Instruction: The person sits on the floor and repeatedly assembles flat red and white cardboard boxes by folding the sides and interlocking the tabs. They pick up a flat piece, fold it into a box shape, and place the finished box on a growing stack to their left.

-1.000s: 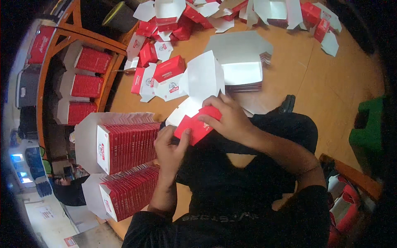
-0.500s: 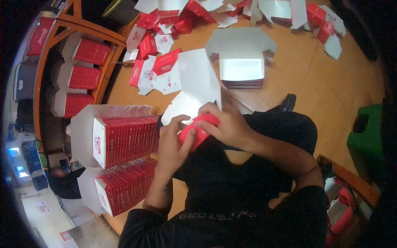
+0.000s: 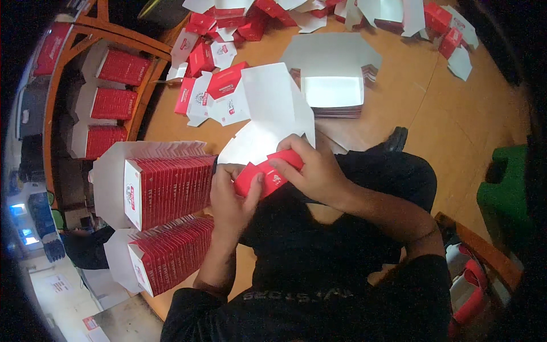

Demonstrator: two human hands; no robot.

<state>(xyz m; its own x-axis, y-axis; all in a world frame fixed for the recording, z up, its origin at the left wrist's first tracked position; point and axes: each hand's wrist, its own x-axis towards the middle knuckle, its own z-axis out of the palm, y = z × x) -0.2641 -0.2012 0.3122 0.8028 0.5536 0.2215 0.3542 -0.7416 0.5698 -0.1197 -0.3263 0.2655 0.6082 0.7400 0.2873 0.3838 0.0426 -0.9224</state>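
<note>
Left hand (image 3: 233,194) has thumb and fingers pinched on the red edge of a partly folded carton (image 3: 265,134), right hand (image 3: 313,171) pinching the same edge farther along, all just above the lap. Two nested red stacks (image 3: 174,185) sit left; way out front, a messy box pile (image 3: 245,25).

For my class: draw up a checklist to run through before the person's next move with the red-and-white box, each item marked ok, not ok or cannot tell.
1. Left hand gripping the box: ok, thumb on its red front.
2. Right hand gripping the same box: ok, thumb on the red side too.
3. Lid open, away from the fingers: ok.
4. Red flaps level along their upper edge: not ok, stepped.
5. Fingertips behind the flaps well placed: cannot tell, hidden.
6. Nested boxes at left in rows: ok, two rows.
</note>
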